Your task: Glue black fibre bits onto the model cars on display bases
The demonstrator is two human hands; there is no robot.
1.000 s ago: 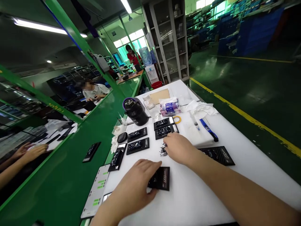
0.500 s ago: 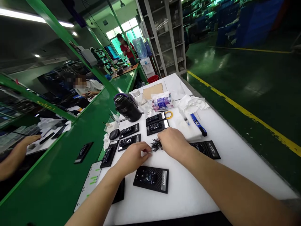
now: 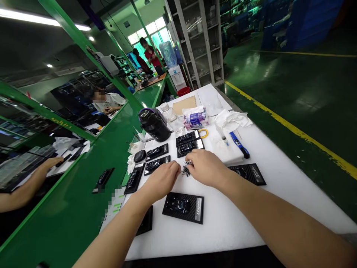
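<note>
Change since earlier: the left hand (image 3: 161, 180) is no longer resting on the black carbon-pattern card (image 3: 183, 207); it is now meeting the right hand (image 3: 205, 167) at the pile of small black screws (image 3: 185, 170), and the card is lying free at the near edge of the white tabletop (image 3: 279, 193).
Co-worker's forearm (image 3: 28, 184): reaching along the far side of the green conveyor (image 3: 69, 208), well apart from the person's own hands.
Loose card on conveyor (image 3: 102, 179): lying flat near the tabletop's left edge.
Row of finished cards (image 3: 156, 158): lining up along the left edge, probably so that done pieces are staying clear of the working spot.
Left hand: curling loosely, fingertips pinching at the left side of the screw pile; whether it is actually gripping a screw I cannot tell.
Screw pile: sitting mid-tabletop between both hands, just beyond the free card, likely so screws are staying within easy reach.
Right hand: arching palm-down over the pile's right side, fingers bending in; its hold is hidden.
Black bottle (image 3: 154, 124): standing upright toward the far left corner.
Blue-handled tool (image 3: 239, 144): lying beside crumpled tissue (image 3: 231, 120) toward the right edge.
Another card (image 3: 248, 173): lying flat right of the right wrist.
</note>
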